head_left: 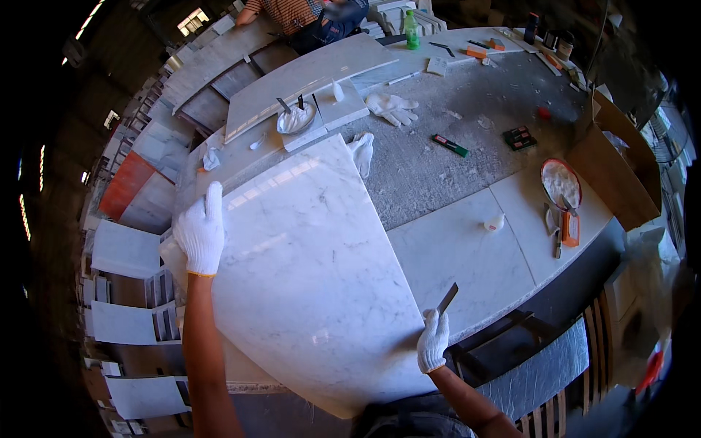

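Two gloved hands work a large white marble slab (307, 277) that lies across the near side of the counter (438, 168), its near corner hanging over the edge toward us. Our right hand (433, 342) sits at the slab's right edge, fingers curled tight around a thin dark blade (447, 298) that points up and away; it may be a scraper, but we cannot tell at this size. Our left hand (201, 232) rests on the slab's far left edge, fingers pressed together and flat. Beyond the slab lie loose white gloves (393, 108), a small green tool (449, 145) and a bowl (561, 182) of white powder to the right. Farther back stands a green bottle (412, 31), and a person (299, 13) sits at the far end.
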Tool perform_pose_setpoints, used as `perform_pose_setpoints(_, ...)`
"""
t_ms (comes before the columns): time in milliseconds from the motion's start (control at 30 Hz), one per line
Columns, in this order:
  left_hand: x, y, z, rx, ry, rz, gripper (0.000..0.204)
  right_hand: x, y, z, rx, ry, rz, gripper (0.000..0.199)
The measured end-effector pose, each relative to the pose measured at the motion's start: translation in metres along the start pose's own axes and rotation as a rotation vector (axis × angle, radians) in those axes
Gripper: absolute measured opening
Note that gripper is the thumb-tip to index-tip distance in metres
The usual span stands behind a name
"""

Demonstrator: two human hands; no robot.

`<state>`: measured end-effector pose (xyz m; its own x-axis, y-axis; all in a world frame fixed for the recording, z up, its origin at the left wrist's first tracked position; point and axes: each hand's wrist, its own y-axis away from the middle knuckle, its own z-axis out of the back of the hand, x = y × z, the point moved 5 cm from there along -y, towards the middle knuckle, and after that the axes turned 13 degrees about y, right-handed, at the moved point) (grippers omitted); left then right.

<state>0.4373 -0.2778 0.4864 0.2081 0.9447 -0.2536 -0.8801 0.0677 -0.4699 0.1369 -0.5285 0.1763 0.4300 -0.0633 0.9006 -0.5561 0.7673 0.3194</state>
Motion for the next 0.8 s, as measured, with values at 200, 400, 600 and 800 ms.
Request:
perform_pose_setpoints(200,0.003,0.004,-0.003,0.024,-0.01,0.048,0.058,0.045,-0.033,0.043,0.174,-0.066,-0.064,0.027)
perform_pose_setpoints(400,0.025,0.0,-0.008,0.002,0.102,0.072,0.059,0.101,-0.159,0.171,-0.114,0.068,0.204,0.033)
perform_pose_setpoints(600,0.029,-0.006,-0.019,0.015,0.058,-0.047,0.052,0.118,-0.252,0.24,-0.358,0.368,0.381,0.036)
perform_pose_setpoints(800,0.037,-0.008,-0.024,0.009,0.049,-0.086,0.05,0.095,-0.324,0.249,-0.496,0.546,0.4,0.026)
